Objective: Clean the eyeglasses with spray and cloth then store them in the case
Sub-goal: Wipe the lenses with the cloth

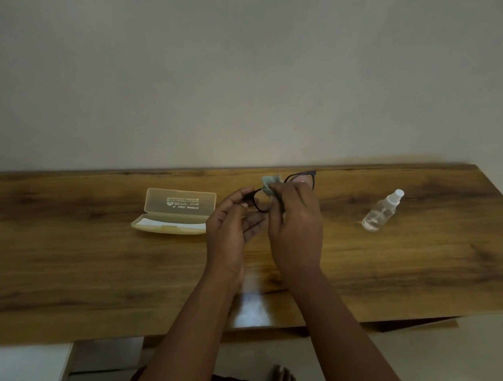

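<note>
Dark-framed eyeglasses (302, 177) are held above the middle of the wooden table (90, 262). My left hand (232, 222) pinches the left end of the frame. My right hand (297, 223) pinches a small pale green cloth (269, 181) against the left lens; most of the cloth is hidden under the fingers. A translucent beige glasses case (175, 211) lies open on the table to the left of my hands, lid up at the back. A clear spray bottle (382, 210) with a white cap lies tilted on the table to the right.
A plain wall runs along the table's far edge. The table's near edge ends above a light floor, where a bare foot (283, 376) shows. A white surface (15, 361) sits at lower left.
</note>
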